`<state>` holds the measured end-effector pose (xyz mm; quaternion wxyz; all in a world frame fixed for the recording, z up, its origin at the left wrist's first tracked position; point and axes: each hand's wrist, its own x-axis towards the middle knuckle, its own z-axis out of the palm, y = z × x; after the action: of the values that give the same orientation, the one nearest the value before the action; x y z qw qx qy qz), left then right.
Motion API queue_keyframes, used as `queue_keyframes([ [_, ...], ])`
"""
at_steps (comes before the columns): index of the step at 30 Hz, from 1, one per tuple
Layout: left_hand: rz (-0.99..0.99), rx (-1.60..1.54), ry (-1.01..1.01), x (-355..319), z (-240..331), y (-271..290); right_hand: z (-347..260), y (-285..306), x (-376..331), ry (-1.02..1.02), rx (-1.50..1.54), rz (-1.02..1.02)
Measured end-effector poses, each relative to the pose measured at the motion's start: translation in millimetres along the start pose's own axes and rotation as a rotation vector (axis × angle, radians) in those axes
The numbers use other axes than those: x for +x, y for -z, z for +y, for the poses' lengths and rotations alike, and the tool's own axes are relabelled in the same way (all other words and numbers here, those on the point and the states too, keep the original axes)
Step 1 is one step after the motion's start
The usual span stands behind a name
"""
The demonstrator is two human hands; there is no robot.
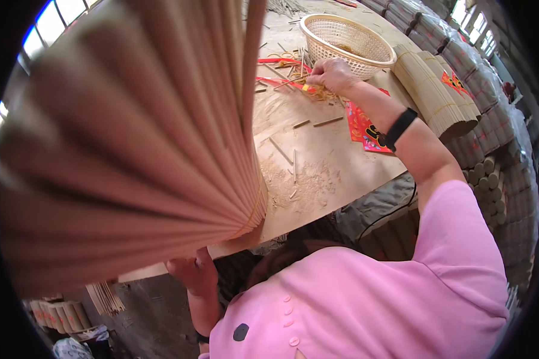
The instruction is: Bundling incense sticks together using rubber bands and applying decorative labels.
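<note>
A big bundle of long thin brown sticks (161, 137), which look like incense, stands tilted at the left and fills much of the view. Its upper end fans out toward me, and a thin yellow band (254, 212) circles it low down. My left hand (194, 272) is closed against the bundle's underside by the table edge; some of its fingers are hidden. Farther off, my right hand (336, 76) reaches to a small heap of yellowish rubber bands (323, 94). Its fingers are pinched together, and what is between them is too small to make out.
A cream plastic basket (371, 54) stands just beyond my right hand. Red printed labels (365, 128), red strips and broken stick pieces (328, 121) lie on the wooden table (281, 224). Banded stick bundles (428, 90) lie at the right, before tall wrapped stacks (491, 113).
</note>
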<state>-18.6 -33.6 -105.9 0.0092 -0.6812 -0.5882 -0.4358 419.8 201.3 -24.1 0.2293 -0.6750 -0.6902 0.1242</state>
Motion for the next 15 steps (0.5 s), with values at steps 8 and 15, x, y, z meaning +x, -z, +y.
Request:
queue_keyframes([
  [8,0.087,-0.165,0.038,8.3,5.6,-3.0,-21.9,23.0,-26.0,-0.196,0.848,-0.140],
  [15,0.097,-0.211,0.059,9.4,8.8,-1.2,-12.6,10.8,-34.5,0.095,0.256,0.055],
])
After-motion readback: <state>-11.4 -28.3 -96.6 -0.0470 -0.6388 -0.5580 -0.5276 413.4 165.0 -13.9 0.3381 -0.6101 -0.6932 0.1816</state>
